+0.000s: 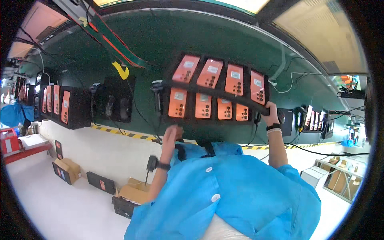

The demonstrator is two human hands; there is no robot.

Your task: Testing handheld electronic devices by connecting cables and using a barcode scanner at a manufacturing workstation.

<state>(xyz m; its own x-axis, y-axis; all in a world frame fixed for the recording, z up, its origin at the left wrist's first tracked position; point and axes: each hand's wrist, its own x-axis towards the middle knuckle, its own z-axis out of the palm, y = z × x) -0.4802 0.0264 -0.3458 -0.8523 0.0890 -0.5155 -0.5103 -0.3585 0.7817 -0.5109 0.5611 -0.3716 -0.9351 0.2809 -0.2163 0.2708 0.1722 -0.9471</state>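
My right hand [272, 115] is closed on the near right corner of a black tray [224, 93] that holds a row of orange-pink phones [234, 80]. Each phone lies back up, showing round camera lenses and a pale label. This tray sits at a slant, its near edge partly covering a second black tray [188, 119] with another row of orange phones [203, 106]. Close to the bench's front edge, left of the second tray's near side, my left hand [171, 135] is raised with its fingers apart and holds nothing. Motion blurs it a little.
A handheld scanner [157, 90] stands left of the trays. Farther left are a black mat [118, 100] and another tray of phones [66, 107]. Cables cross the green bench [148, 48]. A yellow hooked object [121, 71] lies at the back. Cardboard boxes [134, 193] stand on the floor.
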